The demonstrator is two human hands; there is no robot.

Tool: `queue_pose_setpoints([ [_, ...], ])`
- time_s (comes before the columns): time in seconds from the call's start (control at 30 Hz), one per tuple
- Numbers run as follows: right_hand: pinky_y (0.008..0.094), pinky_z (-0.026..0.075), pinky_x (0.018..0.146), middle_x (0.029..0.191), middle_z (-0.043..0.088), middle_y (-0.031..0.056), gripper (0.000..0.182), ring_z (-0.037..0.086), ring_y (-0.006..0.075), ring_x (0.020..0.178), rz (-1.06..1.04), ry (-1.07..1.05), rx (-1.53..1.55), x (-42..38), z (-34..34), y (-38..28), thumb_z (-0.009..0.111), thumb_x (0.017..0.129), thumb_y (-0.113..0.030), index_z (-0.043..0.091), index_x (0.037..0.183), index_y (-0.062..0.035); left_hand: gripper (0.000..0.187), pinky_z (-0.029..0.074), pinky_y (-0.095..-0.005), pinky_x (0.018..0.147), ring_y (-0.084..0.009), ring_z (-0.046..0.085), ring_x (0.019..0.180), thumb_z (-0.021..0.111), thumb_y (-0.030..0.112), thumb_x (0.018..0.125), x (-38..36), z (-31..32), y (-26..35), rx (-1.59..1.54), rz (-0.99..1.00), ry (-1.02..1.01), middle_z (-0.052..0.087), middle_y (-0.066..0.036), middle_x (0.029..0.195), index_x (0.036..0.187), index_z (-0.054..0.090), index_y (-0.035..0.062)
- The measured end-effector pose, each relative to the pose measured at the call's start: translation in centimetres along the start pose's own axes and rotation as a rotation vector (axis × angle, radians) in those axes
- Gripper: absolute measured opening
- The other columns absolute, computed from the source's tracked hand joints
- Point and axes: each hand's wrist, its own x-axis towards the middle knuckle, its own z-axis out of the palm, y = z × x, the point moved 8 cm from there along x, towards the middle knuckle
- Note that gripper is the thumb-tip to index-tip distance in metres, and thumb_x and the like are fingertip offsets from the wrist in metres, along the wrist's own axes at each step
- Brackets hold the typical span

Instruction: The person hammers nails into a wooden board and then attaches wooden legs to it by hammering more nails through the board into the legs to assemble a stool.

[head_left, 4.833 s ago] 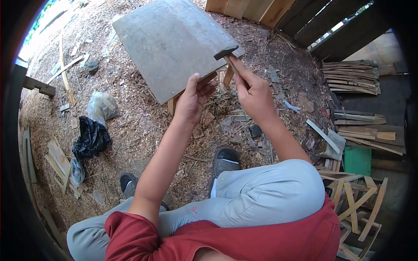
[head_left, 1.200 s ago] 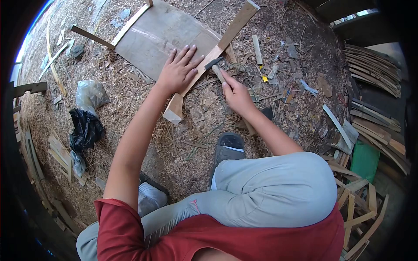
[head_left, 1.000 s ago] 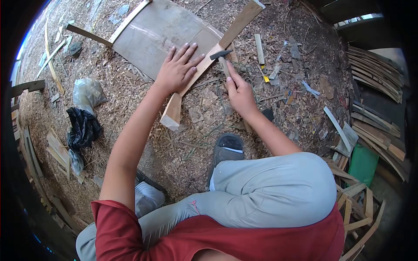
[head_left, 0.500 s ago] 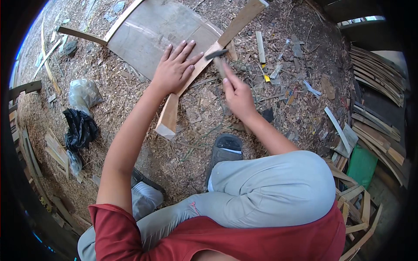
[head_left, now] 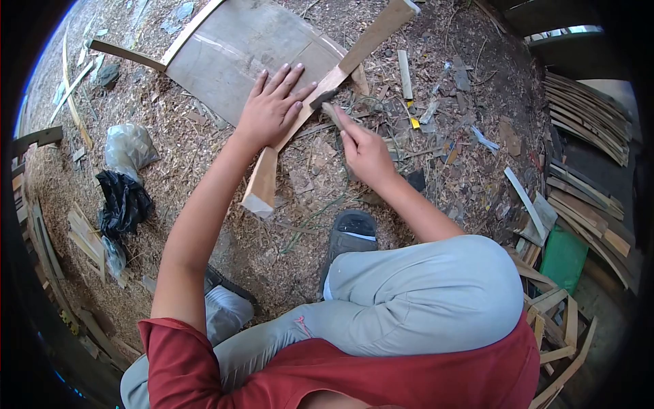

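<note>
Under your left hand lies a thin, grey-brown panel, smooth but scuffed, with a shiny strip running across it. Your left palm and fingers press down on it, fingers opened flat and slightly spread, gripping nothing, with the thumb beside the pale, straight-grained near rail. Your right hand is closed round the wooden handle of the hammer, whose dark, narrow head is at the rail just past your left fingertips—whether it touches the wood, you cannot tell from here. A squared, brownish leg slants up from the rail's far end, and a paler leg with a blunt sawn face juts toward you at its near end. Another pale rail edges the panel's far side, where a darker leg points out to the left. The near rail makes the panel's edge on your side; beyond it, shavings-strewn ground runs back to your dark shoe. Right of the hammer are twigs, a yellow scrap and a flat strip—the crumpled black bag sits well off left.
</note>
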Motion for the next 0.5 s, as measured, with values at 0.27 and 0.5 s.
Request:
queue_pose_setpoints([
  [0.27,0.0521,0.058,0.081,0.101,0.071,0.0203,0.069,0.071,0.0423,0.088,0.024,-0.036,-0.122,-0.5,0.6,0.6,0.061,0.105,-0.005,0.047,0.17,-0.0235,0.055,0.016,-0.056,0.137,-0.0285,0.031,0.168,0.043,0.032,0.115,0.0,0.1,0.0,-0.018,-0.015,0.008,0.032,-0.004,0.183,0.169,0.047,0.0387],
  [0.5,0.0518,0.059,0.077,0.094,0.067,0.0176,0.071,0.07,0.0402,0.083,-0.024,0.003,-0.206,-0.4,-0.3,-0.4,0.065,0.103,-0.008,0.047,0.17,-0.0259,0.054,0.015,-0.0567,0.137,-0.0284,0.03,0.168,0.043,0.032,0.116,0.0,0.1,0.0,-0.032,-0.02,0.006,0.033,-0.003,0.183,0.169,0.048,0.0388],
])
